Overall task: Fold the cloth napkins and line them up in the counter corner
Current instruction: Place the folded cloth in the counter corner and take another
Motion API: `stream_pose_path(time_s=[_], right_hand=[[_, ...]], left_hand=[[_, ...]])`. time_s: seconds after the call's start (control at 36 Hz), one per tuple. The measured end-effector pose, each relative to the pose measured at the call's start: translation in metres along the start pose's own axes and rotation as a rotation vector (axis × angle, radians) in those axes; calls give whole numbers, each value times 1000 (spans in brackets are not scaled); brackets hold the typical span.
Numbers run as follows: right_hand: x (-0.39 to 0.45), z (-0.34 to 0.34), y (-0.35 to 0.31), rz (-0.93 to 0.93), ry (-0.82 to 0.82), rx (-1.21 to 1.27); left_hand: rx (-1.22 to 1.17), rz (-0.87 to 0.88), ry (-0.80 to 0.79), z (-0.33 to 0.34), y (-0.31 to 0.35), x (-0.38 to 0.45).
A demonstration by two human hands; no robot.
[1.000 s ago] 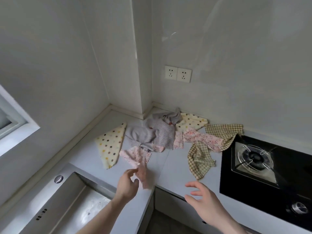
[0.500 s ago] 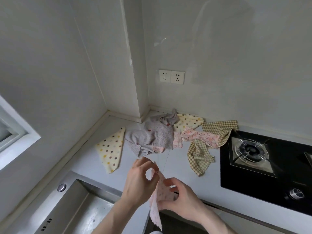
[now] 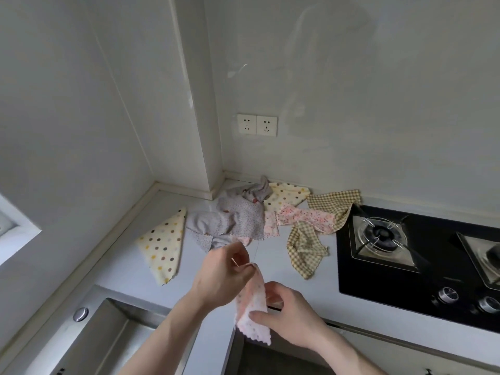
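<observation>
A pink dotted napkin (image 3: 253, 312) hangs between my hands above the counter's front edge. My left hand (image 3: 223, 274) pinches its top corner, and my right hand (image 3: 286, 313) grips its lower part. On the counter (image 3: 270, 263) lie several loose napkins: a cream polka-dot one (image 3: 162, 244) folded in a triangle at the left, a grey floral heap (image 3: 238, 220) near the corner, a second cream dotted one (image 3: 288, 194), a pink floral one (image 3: 305, 219) and two tan checked ones (image 3: 304, 247) (image 3: 335, 204).
A steel sink (image 3: 89, 339) is sunk into the counter at the lower left. A black gas hob (image 3: 422, 255) with burners and knobs fills the right side. Two wall sockets (image 3: 257, 124) sit above the corner, where a wall column (image 3: 200, 109) juts out.
My left hand lifted the pink dotted napkin off the counter toward me. My right hand came in and took hold of its lower part. The view has tilted slightly.
</observation>
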State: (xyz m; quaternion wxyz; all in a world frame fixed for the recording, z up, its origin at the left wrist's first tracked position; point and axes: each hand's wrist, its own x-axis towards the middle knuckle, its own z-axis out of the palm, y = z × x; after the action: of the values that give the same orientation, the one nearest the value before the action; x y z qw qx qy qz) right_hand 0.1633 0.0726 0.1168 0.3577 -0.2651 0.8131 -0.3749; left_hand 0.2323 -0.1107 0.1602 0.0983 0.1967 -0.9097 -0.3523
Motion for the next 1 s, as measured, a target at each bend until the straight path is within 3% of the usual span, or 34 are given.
stream_pose_path(time_s=[0.14, 0.33, 0.69, 1.0], right_hand=[[5, -11, 5, -36, 135, 5], [11, -36, 27, -12, 265, -50], [59, -72, 68, 4, 216, -191], [113, -88, 73, -47, 184, -221]], left_hand=[[-172, -8, -40, -1, -1, 7], [-176, -3, -43, -7, -7, 17], [129, -116, -91, 6, -54, 27], [198, -213, -61, 22, -72, 57]])
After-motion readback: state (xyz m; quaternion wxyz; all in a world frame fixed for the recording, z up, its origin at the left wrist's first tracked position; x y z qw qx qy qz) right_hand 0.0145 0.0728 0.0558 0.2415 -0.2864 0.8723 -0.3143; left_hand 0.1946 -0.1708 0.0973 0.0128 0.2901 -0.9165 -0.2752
